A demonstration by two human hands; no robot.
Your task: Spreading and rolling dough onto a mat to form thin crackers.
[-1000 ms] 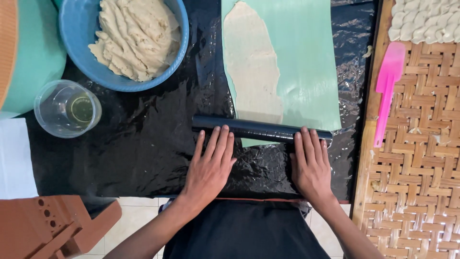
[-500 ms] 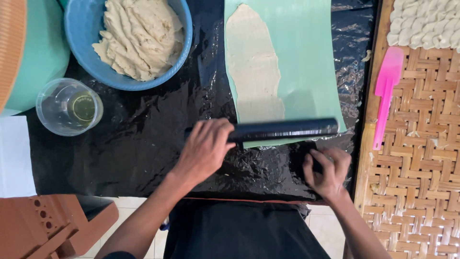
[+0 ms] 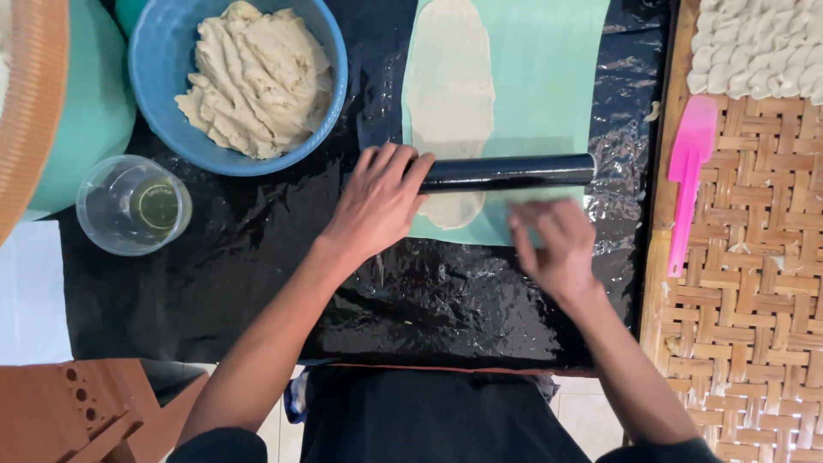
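A single head-worn camera looks almost straight down, from close above, onto the black-covered table (image 3: 257,283) and the person's forearms.
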